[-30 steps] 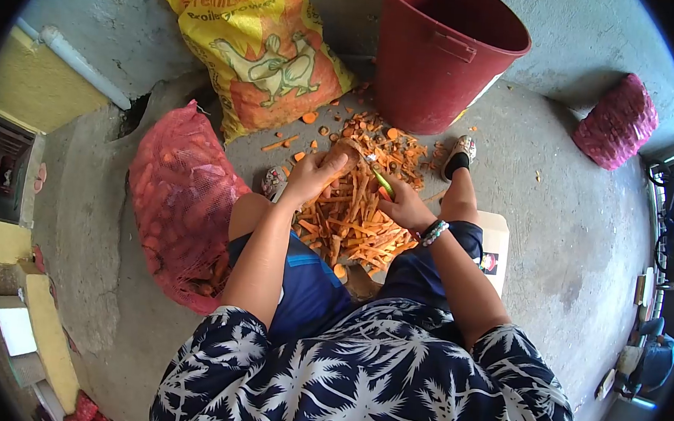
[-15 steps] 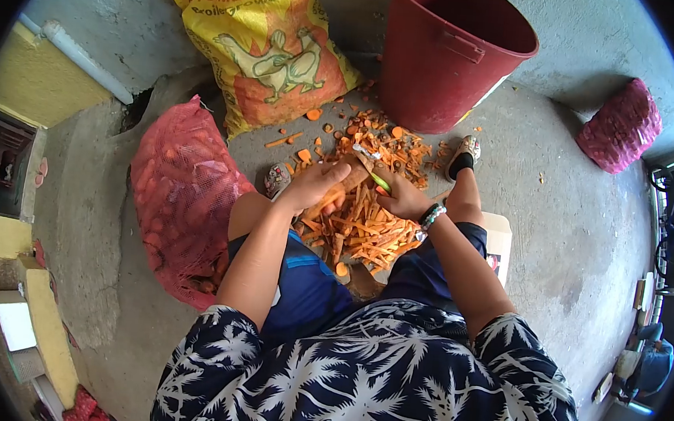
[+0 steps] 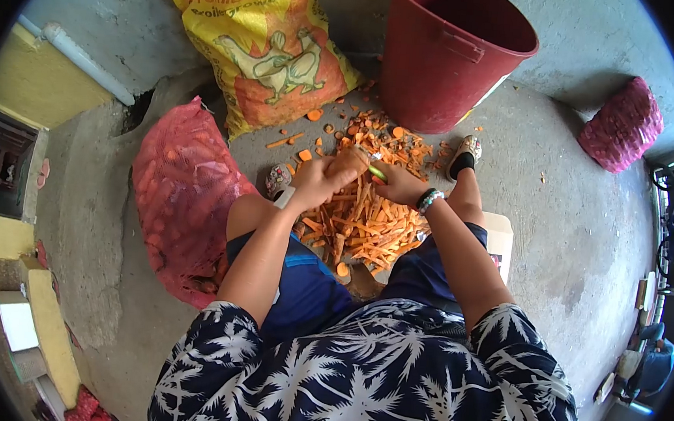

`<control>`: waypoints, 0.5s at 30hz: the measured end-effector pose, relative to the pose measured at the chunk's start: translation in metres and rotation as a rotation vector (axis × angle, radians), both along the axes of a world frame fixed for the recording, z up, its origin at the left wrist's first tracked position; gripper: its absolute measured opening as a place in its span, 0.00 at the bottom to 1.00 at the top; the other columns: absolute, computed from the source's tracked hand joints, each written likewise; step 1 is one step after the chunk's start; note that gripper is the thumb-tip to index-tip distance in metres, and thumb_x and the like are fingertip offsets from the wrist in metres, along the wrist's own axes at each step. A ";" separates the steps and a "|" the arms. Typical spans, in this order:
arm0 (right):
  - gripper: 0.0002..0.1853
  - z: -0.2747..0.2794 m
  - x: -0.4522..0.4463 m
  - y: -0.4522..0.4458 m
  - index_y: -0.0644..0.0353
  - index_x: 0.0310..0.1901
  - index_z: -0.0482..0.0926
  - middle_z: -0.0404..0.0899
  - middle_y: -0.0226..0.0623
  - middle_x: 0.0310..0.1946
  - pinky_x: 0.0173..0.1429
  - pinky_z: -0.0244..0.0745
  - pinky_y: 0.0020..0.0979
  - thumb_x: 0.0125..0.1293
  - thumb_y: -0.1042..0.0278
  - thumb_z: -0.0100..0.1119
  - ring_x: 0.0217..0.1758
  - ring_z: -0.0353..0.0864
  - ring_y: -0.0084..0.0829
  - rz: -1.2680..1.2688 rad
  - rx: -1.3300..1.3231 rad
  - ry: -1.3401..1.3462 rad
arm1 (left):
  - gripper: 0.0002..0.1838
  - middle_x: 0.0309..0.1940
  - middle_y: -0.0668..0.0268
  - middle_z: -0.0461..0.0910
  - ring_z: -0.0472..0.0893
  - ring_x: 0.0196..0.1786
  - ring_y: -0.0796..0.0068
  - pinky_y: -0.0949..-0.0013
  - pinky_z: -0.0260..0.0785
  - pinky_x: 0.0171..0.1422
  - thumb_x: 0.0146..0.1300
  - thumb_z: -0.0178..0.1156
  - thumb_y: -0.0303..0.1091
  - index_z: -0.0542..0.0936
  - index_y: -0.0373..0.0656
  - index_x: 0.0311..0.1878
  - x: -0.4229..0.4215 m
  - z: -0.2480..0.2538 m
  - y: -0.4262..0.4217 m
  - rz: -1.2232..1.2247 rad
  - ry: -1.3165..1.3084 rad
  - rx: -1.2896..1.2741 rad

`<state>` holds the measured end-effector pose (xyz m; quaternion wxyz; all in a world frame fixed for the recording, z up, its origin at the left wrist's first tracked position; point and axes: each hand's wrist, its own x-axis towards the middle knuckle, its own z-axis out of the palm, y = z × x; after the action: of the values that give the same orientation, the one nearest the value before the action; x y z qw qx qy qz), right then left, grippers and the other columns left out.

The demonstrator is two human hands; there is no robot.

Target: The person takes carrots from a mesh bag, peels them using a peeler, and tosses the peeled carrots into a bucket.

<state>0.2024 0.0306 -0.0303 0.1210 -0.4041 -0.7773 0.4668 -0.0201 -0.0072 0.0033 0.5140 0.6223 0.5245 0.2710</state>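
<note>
My left hand is wrapped round a carrot, its far end pointing away from me. In my right hand is a green-handled peeler. Its head meets the carrot's end, though the blade itself is hard to make out. Below both hands, between my legs, lies a heap of orange carrot peelings. Cut carrot ends and rounds are scattered beyond it. A red mesh sack full of carrots leans beside my left leg.
A yellow feed sack stands ahead on the left, with a tall red bin to its right. Another filled mesh sack rests by the wall at far right. A piece of cardboard lies beside my right thigh.
The carrot has turned in my left hand, which has shifted slightly right. My right hand and the peeler have moved slightly up and left, nearer the carrot's far end.
</note>
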 end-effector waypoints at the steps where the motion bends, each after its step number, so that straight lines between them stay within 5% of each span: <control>1: 0.15 -0.008 -0.002 0.000 0.62 0.43 0.69 0.75 0.46 0.25 0.38 0.68 0.39 0.54 0.65 0.51 0.31 0.75 0.43 0.023 0.040 -0.121 | 0.30 0.20 0.68 0.75 0.74 0.20 0.83 0.77 0.64 0.23 0.54 0.58 0.62 0.76 0.39 0.34 0.003 -0.001 -0.001 -0.006 0.137 0.404; 3: 0.17 -0.010 -0.004 -0.004 0.61 0.44 0.71 0.79 0.50 0.35 0.44 0.71 0.41 0.58 0.58 0.50 0.39 0.78 0.46 0.123 -0.007 -0.468 | 0.31 0.20 0.69 0.75 0.75 0.21 0.81 0.75 0.66 0.25 0.54 0.58 0.63 0.76 0.38 0.35 0.016 -0.007 -0.008 -0.060 -0.109 0.242; 4: 0.17 -0.023 -0.004 -0.011 0.61 0.44 0.71 0.79 0.50 0.35 0.44 0.71 0.41 0.58 0.58 0.50 0.39 0.78 0.46 0.114 -0.010 -0.461 | 0.32 0.20 0.69 0.75 0.76 0.22 0.79 0.73 0.68 0.27 0.53 0.57 0.63 0.76 0.37 0.37 0.018 -0.010 -0.010 -0.100 -0.345 0.073; 5: 0.17 -0.045 -0.003 -0.016 0.62 0.43 0.72 0.79 0.50 0.34 0.43 0.71 0.41 0.58 0.57 0.51 0.38 0.78 0.46 -0.016 -0.017 -0.411 | 0.37 0.31 0.64 0.78 0.78 0.34 0.72 0.68 0.70 0.40 0.53 0.56 0.65 0.74 0.35 0.46 0.014 -0.013 -0.005 -0.098 -0.367 -0.108; 6: 0.17 -0.065 -0.001 -0.017 0.62 0.41 0.72 0.78 0.49 0.33 0.42 0.71 0.41 0.58 0.57 0.51 0.38 0.78 0.46 -0.138 -0.024 -0.363 | 0.37 0.31 0.64 0.78 0.78 0.34 0.72 0.68 0.70 0.40 0.53 0.56 0.65 0.74 0.35 0.46 0.014 -0.014 0.001 -0.090 -0.370 -0.101; 8: 0.14 -0.083 0.006 -0.020 0.62 0.38 0.72 0.77 0.45 0.29 0.39 0.71 0.41 0.59 0.58 0.51 0.33 0.76 0.43 -0.177 -0.058 -0.290 | 0.42 0.43 0.60 0.75 0.75 0.47 0.68 0.66 0.66 0.53 0.52 0.55 0.67 0.69 0.35 0.54 0.015 -0.018 0.007 0.273 -0.609 0.006; 10: 0.11 -0.092 0.018 -0.021 0.61 0.33 0.70 0.74 0.38 0.26 0.34 0.67 0.38 0.59 0.60 0.51 0.28 0.72 0.36 -0.455 -0.894 0.214 | 0.40 0.47 0.61 0.73 0.71 0.52 0.71 0.69 0.62 0.57 0.53 0.57 0.64 0.69 0.34 0.54 0.006 -0.015 0.012 0.406 -0.643 -0.040; 12: 0.09 -0.091 0.023 -0.028 0.58 0.29 0.68 0.70 0.32 0.24 0.30 0.63 0.34 0.61 0.62 0.50 0.25 0.69 0.29 -0.566 -1.024 0.438 | 0.27 0.40 0.68 0.74 0.74 0.44 0.78 0.72 0.68 0.47 0.57 0.60 0.54 0.71 0.41 0.48 0.000 -0.013 0.015 0.458 -0.625 -0.072; 15: 0.05 -0.049 0.032 -0.038 0.60 0.37 0.67 0.70 0.37 0.37 0.40 0.72 0.35 0.62 0.69 0.48 0.37 0.74 0.32 -0.626 -1.071 0.715 | 0.18 0.38 0.68 0.75 0.77 0.41 0.75 0.71 0.71 0.42 0.57 0.62 0.43 0.73 0.42 0.44 -0.005 -0.020 0.015 0.538 -0.781 -0.227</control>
<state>0.2342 -0.0076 -0.0791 0.2819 -0.4344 -0.2017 0.8313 -0.0249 0.0078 -0.0172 0.6488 0.2564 0.4610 0.5484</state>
